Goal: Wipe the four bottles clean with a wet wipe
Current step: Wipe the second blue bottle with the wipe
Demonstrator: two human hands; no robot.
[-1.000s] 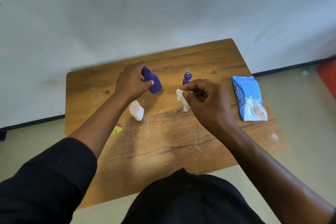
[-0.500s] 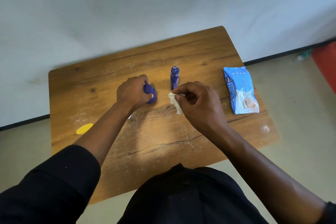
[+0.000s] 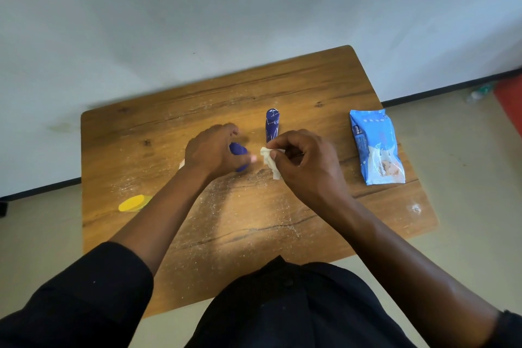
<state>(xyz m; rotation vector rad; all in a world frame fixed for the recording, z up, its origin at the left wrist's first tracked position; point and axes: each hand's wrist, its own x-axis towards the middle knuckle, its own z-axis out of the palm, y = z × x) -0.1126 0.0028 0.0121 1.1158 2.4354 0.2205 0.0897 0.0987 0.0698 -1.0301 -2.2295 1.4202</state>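
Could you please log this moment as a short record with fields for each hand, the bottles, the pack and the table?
left hand: grips a short dark blue plastic bottle
right hand: pinches a crumpled white wet wipe
other bottle: tall slim dark blue bottle, upright, untouched
pack: light blue wet-wipe packet, lying flat to the right
yellow item: flat yellow object near the left edge
surface: wooden table, dusted with white specks

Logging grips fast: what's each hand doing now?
Left hand: grips the dark blue bottle.
Right hand: pinches the wet wipe.
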